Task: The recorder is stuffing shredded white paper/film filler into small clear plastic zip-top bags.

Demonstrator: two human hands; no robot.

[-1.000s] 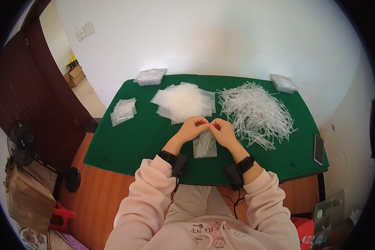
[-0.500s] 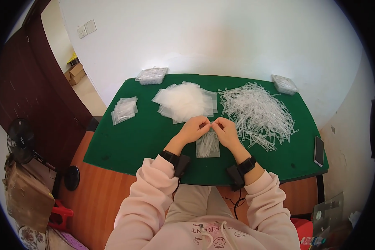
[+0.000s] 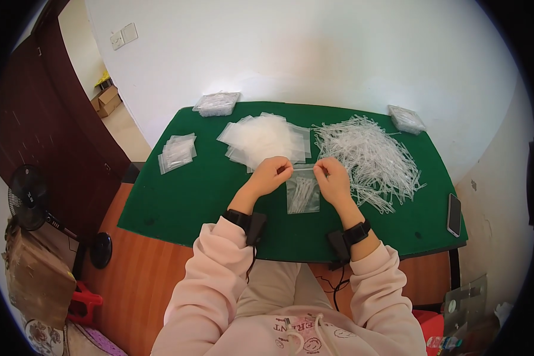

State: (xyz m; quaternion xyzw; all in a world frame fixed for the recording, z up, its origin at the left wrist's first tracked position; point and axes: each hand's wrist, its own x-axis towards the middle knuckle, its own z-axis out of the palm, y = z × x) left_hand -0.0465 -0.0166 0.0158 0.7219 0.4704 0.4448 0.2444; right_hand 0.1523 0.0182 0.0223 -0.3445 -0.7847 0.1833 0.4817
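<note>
A clear zip-lock bag (image 3: 303,199) with several thin clear plastic sticks inside hangs between my hands, over the green table. My left hand (image 3: 273,173) pinches the bag's top left corner. At the top right corner my right hand (image 3: 333,178) pinches it too, so the top edge is stretched straight. Behind the left hand lies a pile of flat, translucent bags (image 3: 262,139). To the right of my right hand spreads a large heap of clear plastic sticks with small looped ends (image 3: 371,157).
Filled bags (image 3: 178,151) lie stacked at the table's left. Packed bundles stand at the back left (image 3: 217,104) and back right (image 3: 406,120) corners. A phone (image 3: 454,215) lies at the right edge of the green table (image 3: 219,207). A fan (image 3: 29,196) stands left by the door.
My hands have moved apart and slightly away from me, from close together at the bag's top to its two corners. The bag has shifted up and right with them.
</note>
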